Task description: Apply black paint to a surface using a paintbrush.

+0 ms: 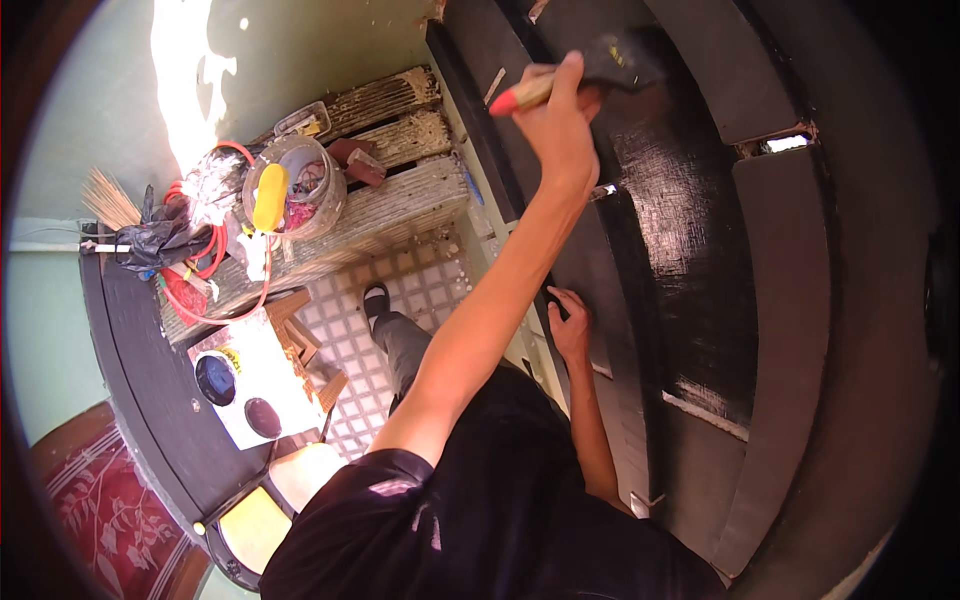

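Head view. Far left of both hands: open paint tin (215, 379) and its lid (263, 417) on white sheet, clear jar (296, 186) holding yellow object on wooden pallet (400, 190). Left hand (558, 125) raised, fingers (570, 75) wrapped around red-tipped handle of paintbrush (585, 72); bristles pressed against glossy black door panel (690, 230), just right of fingers. Right hand (570, 325) lower, fingers spread flat, resting on door's left edge, holding nothing. Unpainted pale strip (705, 410) below and right of that hand.
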The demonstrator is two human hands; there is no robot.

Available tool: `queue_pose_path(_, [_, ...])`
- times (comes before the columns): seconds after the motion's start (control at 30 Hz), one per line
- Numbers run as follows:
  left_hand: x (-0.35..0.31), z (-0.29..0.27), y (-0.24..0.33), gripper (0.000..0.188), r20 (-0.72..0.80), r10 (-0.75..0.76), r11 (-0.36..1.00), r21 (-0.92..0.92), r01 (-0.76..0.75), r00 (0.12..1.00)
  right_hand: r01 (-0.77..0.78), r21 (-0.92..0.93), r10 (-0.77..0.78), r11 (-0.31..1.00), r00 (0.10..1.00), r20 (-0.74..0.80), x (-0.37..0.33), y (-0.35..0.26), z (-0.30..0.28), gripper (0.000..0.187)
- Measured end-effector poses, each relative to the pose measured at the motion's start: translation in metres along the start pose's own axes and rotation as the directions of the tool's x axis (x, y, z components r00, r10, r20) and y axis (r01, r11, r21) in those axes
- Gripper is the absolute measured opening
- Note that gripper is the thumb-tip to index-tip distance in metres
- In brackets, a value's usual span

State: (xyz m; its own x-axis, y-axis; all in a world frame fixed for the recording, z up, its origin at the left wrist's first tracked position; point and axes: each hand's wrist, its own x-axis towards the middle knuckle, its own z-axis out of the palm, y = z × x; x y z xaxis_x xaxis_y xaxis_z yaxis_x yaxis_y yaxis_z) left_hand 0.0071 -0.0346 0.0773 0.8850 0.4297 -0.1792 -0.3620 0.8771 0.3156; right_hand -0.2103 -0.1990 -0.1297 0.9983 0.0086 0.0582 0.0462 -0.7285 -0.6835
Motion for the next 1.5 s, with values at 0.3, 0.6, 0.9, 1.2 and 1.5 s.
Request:
queue_pose_path(0.3, [0.033,-0.040,-0.002,0.022,-0.033,-0.015,0.993,0.117,0.019,0.999,0.037,-0.002,-0.037,0.999,0.999,0.003,0.004,-0.006,-0.001,0.027])
queue_pose_path(0.6, [0.061,-0.030,-0.020,0.021,0.161,-0.097,0.991,-0.071,0.110,0.982,0.012,0.026,-0.012,1.000,1.000,-0.009,0.004,-0.007,0.003,0.028])
queue_pose_path(0.9, [0.052,-0.029,-0.004,0.022,0.026,-0.105,0.992,-0.074,0.107,0.994,-0.040,0.011,0.041,0.999,0.999,-0.036,0.002,-0.005,0.000,0.028])
queue_pose_path(1.2, [0.058,-0.064,-0.010,0.025,-0.059,0.016,0.984,0.178,-0.005,0.998,-0.024,0.010,0.025,1.000,1.000,-0.009,0.000,-0.005,0.001,0.028])
queue_pose_path(1.5, [0.058,-0.045,-0.002,0.026,0.028,0.069,0.970,0.233,-0.073,0.997,-0.043,0.067,0.044,0.997,0.999,-0.019,0.006,-0.008,0.007,0.027])
